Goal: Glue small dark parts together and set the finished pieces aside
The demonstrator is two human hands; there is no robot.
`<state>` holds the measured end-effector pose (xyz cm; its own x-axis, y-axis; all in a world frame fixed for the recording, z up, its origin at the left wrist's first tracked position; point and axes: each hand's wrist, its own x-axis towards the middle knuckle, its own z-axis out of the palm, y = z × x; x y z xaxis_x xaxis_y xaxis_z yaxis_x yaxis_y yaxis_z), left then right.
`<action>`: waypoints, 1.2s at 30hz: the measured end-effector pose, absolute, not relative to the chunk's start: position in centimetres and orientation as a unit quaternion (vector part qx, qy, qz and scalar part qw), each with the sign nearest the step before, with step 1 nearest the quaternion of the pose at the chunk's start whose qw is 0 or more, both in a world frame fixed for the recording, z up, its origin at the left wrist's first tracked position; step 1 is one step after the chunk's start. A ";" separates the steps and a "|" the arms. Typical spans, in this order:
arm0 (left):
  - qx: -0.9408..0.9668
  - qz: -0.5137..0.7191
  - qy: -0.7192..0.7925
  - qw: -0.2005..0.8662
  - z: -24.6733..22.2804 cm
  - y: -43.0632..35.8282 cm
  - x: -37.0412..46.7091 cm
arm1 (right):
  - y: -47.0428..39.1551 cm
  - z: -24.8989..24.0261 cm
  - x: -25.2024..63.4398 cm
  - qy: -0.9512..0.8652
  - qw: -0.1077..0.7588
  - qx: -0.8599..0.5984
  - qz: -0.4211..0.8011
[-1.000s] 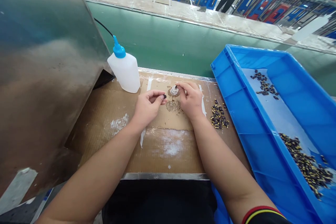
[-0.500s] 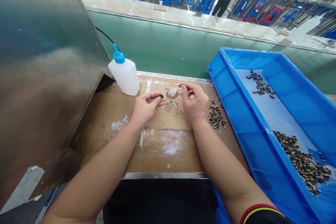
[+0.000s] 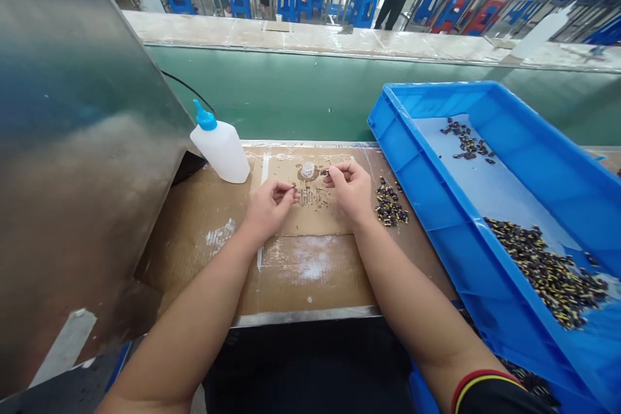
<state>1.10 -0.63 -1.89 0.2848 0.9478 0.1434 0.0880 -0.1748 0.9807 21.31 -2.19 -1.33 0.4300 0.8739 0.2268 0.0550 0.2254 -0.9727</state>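
My left hand (image 3: 272, 207) is closed in a pinch around a small dark piece (image 3: 293, 187), mostly hidden by the fingertips. Thumb and fingers of my right hand (image 3: 350, 189) pinch another small dark part (image 3: 325, 172), too small to name. Between the hands, a little farther back, a small clear cup (image 3: 308, 170) stands on a stained cardboard sheet (image 3: 310, 226). Just in front of the cup, a cluster of thin strips or marks (image 3: 308, 196) shows on the cardboard. A pile of small black-and-yellow parts (image 3: 391, 204) lies right of my right hand.
A white squeeze bottle with a blue cap (image 3: 222, 150) stands at the left by a metal panel (image 3: 87, 129). At the right is a large blue bin (image 3: 436, 197) holding many more black-and-yellow parts (image 3: 548, 272). A green partition (image 3: 272, 94) runs behind; people and stools are beyond.
My right hand has come down and nearer the clear cup with its part. The dark piece in my left fingers now shows less. The whole view has shifted slightly.
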 end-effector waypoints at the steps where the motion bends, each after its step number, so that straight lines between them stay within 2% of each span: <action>1: 0.616 0.434 0.413 0.511 -1.9 -0.7 1.1 | -2.2 -1.4 21.4 -0.407 0.658 -0.530 0.348; 6: 0.583 0.434 0.415 0.547 -1.6 -0.8 1.2 | -2.0 -1.0 21.2 -0.318 0.670 -0.471 0.477; 12: 0.492 0.483 0.388 0.612 -0.4 -1.4 1.5 | -2.9 0.2 20.0 -0.316 0.650 -0.409 0.557; 21: 0.308 0.513 0.390 0.700 0.5 -1.1 1.2 | -4.5 1.0 17.9 -0.282 0.666 -0.382 0.575; 36: 0.299 0.523 0.337 0.724 1.3 -2.0 1.4 | -5.8 1.1 16.1 -0.297 0.674 -0.329 0.591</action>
<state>1.40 -2.01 1.27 0.2261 0.9580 -0.1762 -0.5548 0.2753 0.7851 16.12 -5.76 1.06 0.1241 0.9922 0.0118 -0.6013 0.0847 -0.7946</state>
